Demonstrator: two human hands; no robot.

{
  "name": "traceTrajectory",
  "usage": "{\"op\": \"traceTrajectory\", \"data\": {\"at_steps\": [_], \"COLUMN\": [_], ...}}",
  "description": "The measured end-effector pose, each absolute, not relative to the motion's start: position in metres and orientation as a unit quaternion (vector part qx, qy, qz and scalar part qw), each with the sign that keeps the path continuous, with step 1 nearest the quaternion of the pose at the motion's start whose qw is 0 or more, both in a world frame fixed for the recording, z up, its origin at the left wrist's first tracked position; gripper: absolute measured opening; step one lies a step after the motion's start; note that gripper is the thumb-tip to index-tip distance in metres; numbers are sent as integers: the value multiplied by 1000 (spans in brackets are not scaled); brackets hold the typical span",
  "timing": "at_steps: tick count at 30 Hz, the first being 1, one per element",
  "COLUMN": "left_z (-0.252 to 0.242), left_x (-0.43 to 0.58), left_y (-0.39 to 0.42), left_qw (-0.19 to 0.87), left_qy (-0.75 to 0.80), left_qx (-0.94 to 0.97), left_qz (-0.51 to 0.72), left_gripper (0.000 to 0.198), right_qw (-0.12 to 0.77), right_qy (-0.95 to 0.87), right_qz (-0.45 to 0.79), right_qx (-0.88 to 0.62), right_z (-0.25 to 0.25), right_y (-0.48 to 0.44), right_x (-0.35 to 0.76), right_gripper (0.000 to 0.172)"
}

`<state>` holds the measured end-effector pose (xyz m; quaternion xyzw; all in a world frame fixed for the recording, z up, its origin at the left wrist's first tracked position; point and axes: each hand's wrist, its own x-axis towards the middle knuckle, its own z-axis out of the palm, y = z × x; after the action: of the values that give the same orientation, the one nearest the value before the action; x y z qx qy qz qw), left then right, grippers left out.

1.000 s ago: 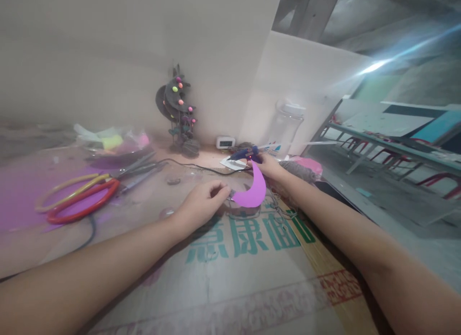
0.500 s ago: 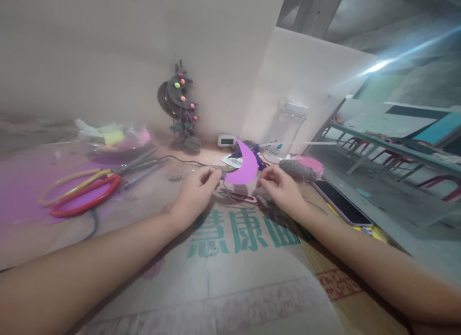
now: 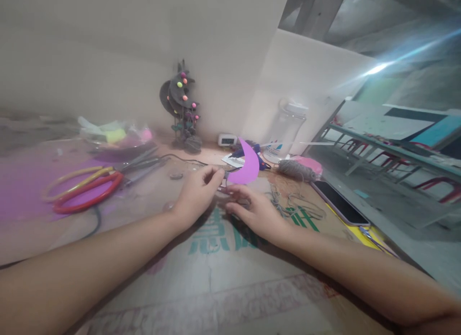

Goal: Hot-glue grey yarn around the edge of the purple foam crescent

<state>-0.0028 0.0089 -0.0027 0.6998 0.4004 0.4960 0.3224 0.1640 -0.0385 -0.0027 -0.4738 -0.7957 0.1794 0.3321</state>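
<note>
My left hand point(image 3: 201, 191) is closed in a pinch at the lower left tip of a purple paper crescent point(image 3: 250, 164), which stands up to the right of the fingers. My right hand point(image 3: 252, 210) is just below the crescent, its curled fingers around a small pair of reddish thread snips point(image 3: 224, 190); most of the snips is hidden by the fingers. Loose grey yarn point(image 3: 291, 205) lies tangled beyond my right wrist.
Large red-and-yellow-handled scissors point(image 3: 88, 191) lie at left on purple paper. Behind stand a dark crescent ornament with coloured balls point(image 3: 183, 104), a small digital clock point(image 3: 227, 140), a glue gun point(image 3: 257, 150) and a clear bottle point(image 3: 286, 130). A yarn roll point(image 3: 297, 170) and phone point(image 3: 342, 203) are at right.
My right hand has moved left and down onto the thread snips, which lay on the table between the hands. The crescent and my left hand have barely shifted.
</note>
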Motion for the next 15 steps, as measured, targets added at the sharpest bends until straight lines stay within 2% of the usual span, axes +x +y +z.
{"op": "traceTrajectory", "data": {"at_steps": [3, 7, 10, 15], "left_z": [-1, 1, 3, 5], "left_x": [-3, -1, 0, 0], "left_y": [8, 5, 2, 1], "left_qw": [318, 324, 326, 326], "left_qy": [406, 409, 408, 407], "left_qx": [699, 717, 737, 745], "left_qz": [495, 461, 430, 417], "left_gripper": [28, 25, 24, 26], "right_qw": [338, 260, 236, 244], "right_qy": [-794, -862, -875, -877], "right_qz": [159, -33, -139, -186], "right_qx": [-480, -435, -399, -369], "right_z": [-2, 8, 15, 28], "right_y": [-42, -46, -45, -40], "right_x": [169, 185, 191, 195], "right_gripper": [18, 22, 28, 28]}}
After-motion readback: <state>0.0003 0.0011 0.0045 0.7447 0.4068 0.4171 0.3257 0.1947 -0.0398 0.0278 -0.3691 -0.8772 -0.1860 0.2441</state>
